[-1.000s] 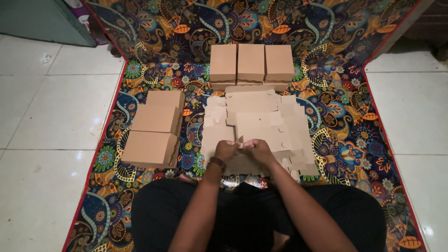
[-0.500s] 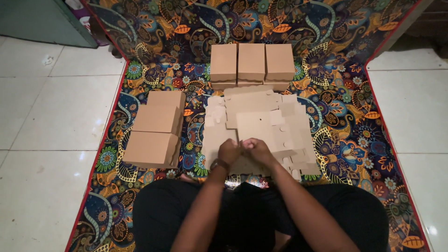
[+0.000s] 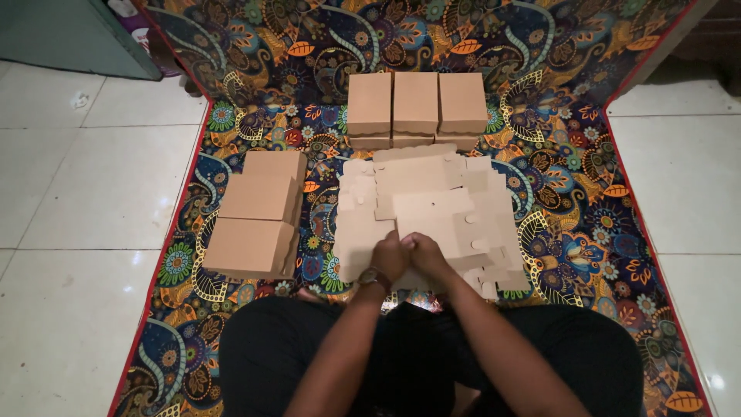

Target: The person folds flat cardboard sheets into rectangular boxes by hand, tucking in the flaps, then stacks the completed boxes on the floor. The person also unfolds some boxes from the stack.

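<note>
A large patterned cloth mat [image 3: 255, 93] with orange, blue and green floral and paisley shapes on a dark ground and a thin red edge covers most of the view, lying on a floor of pale glossy square tiles [image 3: 93, 193] that shows on both sides. At the bottom, the person's lap in black trousers [image 3: 309, 347] fills the near edge of the mat, with both bare forearms reaching forward from it. In the middle of the mat, just in front of the lap, lies a loose overlapping pile of flat brown die-cut cardboard blanks [image 3: 432, 201] with tabs and notches along their edges. To the left of the pile, a column of three folded brown cardboard boxes [image 3: 255, 212] sits touching one another. Beyond the pile, at the far side, a row of three more closed brown cardboard boxes [image 3: 417, 104] stands side by side, apparently on a second layer of the same boxes. The left hand [image 3: 390, 256] and right hand [image 3: 427, 255] meet at the near edge of the pile, knuckles touching, fingers curled and pressed together as they pinch the topmost flat cardboard blank [image 3: 444, 228] there. A wristwatch with a round dial [image 3: 372, 276] sits on the left wrist.
</note>
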